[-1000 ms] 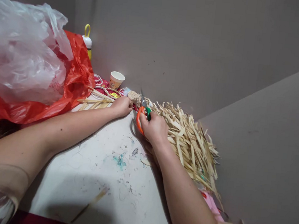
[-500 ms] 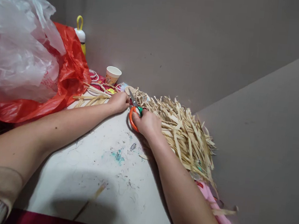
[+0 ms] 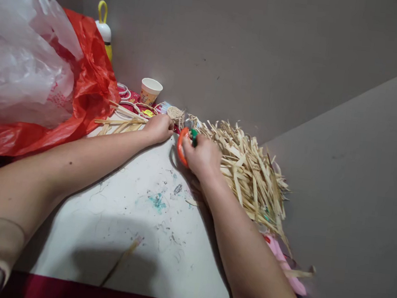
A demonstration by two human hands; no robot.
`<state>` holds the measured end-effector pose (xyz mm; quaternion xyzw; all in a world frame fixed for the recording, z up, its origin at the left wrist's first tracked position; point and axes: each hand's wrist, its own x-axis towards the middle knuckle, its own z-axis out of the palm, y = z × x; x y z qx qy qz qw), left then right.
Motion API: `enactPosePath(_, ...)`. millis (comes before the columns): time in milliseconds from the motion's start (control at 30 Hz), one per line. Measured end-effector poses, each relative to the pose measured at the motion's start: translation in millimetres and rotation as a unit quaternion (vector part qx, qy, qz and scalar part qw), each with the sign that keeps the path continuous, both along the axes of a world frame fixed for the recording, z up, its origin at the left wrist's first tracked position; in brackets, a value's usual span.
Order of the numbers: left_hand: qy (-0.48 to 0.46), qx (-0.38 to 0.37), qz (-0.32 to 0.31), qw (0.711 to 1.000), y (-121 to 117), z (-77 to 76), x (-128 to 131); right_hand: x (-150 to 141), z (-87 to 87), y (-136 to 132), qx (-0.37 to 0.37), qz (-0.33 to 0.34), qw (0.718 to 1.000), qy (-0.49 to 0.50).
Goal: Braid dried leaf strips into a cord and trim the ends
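Observation:
My right hand (image 3: 203, 154) is closed on scissors (image 3: 181, 149) with one orange and one green handle loop. The blades are smeared by motion and point away from me. Just left of them, my left hand (image 3: 159, 129) is closed in a fist low over the white table (image 3: 130, 208). Pale straw strips (image 3: 124, 122) run into it from the left; its fingertips are mostly hidden. Behind the two hands lies a small round woven straw piece (image 3: 175, 113). Right of my right hand spreads a big heap of straw strips (image 3: 249, 174).
A red plastic bag (image 3: 95, 80) with a whitish bag (image 3: 26, 53) fills the left side. A paper cup (image 3: 151, 92) and a yellow-and-white bottle (image 3: 104, 33) stand near the grey wall (image 3: 248, 54). A pink item (image 3: 279, 258) lies at the right edge.
The scissors moved left towards my left hand, then back right, and their blades have turned blurry. My left hand stays closed in nearly the same place. The view has shifted slightly.

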<state>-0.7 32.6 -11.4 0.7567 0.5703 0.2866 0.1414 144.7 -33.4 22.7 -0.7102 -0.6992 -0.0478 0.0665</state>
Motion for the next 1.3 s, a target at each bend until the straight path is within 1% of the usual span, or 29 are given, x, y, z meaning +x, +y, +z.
enactPosePath(67,0.003,0.000,-0.001,1.000,-1,1.5,-1,-1,-1.9,1,-0.036,0.018,0.999,-0.001)
enactPosePath(100,0.008,-0.001,-0.001,1.000,-1,2.2,-1,-1,-1.8,1,-0.040,0.021,0.999,0.005)
enactPosePath(233,0.026,0.001,0.002,1.000,0,1.7,-3,5,6.6,2,0.025,0.009,0.997,0.074)
enactPosePath(300,0.024,0.002,0.002,1.000,1,-0.2,-3,9,10.8,2,0.052,0.010,0.993,0.108)
enactPosePath(367,0.016,0.003,-0.001,1.000,3,-1.6,-4,12,11.5,3,0.075,0.011,0.989,0.125)
enactPosePath(467,0.007,0.003,-0.008,1.000,6,-0.8,-5,13,6.4,6,0.086,0.003,0.986,0.145)
enactPosePath(600,0.009,-0.001,-0.017,1.000,7,2.8,-6,12,-2.6,11,0.075,-0.001,0.981,0.179)
enactPosePath(700,-0.002,-0.007,-0.022,1.000,10,3.3,-7,11,-6.1,13,0.066,-0.005,0.976,0.207)
enactPosePath(767,-0.012,-0.017,-0.026,0.999,13,4.2,-8,12,-7.1,15,0.062,-0.011,0.972,0.224)
enactPosePath(833,-0.019,-0.037,-0.028,0.999,15,8.3,-7,13,-8.0,17,0.062,-0.016,0.969,0.240)
enactPosePath(933,-0.008,-0.087,-0.022,0.996,15,23.8,-5,16,-9.5,21,0.067,-0.020,0.963,0.260)
enactPosePath(1033,0.009,-0.170,0.000,0.985,15,48.0,0,18,-9.9,24,0.068,-0.020,0.958,0.277)
enactPosePath(1100,-0.024,-0.208,0.020,0.978,16,66.2,5,19,-9.2,25,0.068,-0.019,0.956,0.286)
enactPosePath(1133,-0.061,-0.206,0.033,0.976,17,75.6,8,19,-8.6,25,0.067,-0.018,0.954,0.290)
enactPosePath(1200,-0.161,-0.177,0.063,0.969,18,95.4,17,20,-7.4,24,0.065,-0.017,0.951,0.302)
enactPosePath(1267,-0.288,-0.142,0.071,0.944,19,117.0,28,20,-6.6,24,0.062,-0.019,0.947,0.315)
enactPosePath(1300,-0.354,-0.129,0.074,0.923,19,128.4,33,21,-6.6,24,0.062,-0.021,0.945,0.321)
